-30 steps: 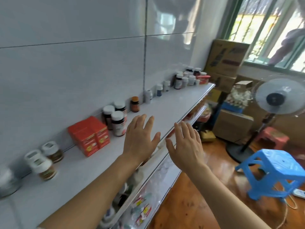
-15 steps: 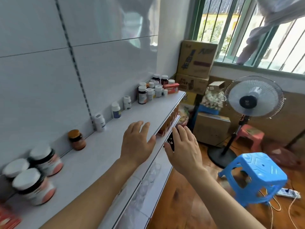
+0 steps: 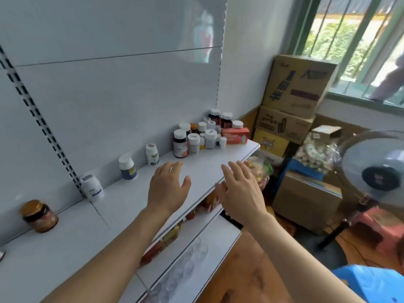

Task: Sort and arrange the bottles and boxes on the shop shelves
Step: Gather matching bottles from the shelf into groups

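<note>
Both hands are held out, palms down, over the white top shelf (image 3: 218,169). The left hand (image 3: 167,189) is seen above the middle of the shelf board, fingers straight and slightly spread, nothing gripped; whether the palm touches the board cannot be told. The right hand (image 3: 238,191) is positioned at the shelf's front edge, partly out over the aisle, fingers extended and loosely fanned, nothing held.

A cluster of bottles (image 3: 201,136) is packed at the far end of the shelf against the back panel, white caps mostly, a few dark bodies. An orange-red box (image 3: 235,135) is laid flat just beside the cluster, at the shelf's far corner.

Three white-capped bottles are spaced singly along the back panel: a small white bottle (image 3: 152,154), a blue-labelled bottle (image 3: 127,167) nearer, and a white bottle (image 3: 92,187) nearer again. A brown jar (image 3: 39,216) with a gold lid is set apart at the near left. All appear upright, though blur softens the edges.

Lower shelves (image 3: 196,243) are seen beneath, with packets and clear cups. Stacked cardboard boxes (image 3: 295,95), a standing fan (image 3: 378,171) and a blue stool (image 3: 371,283) are noted to the right.
</note>
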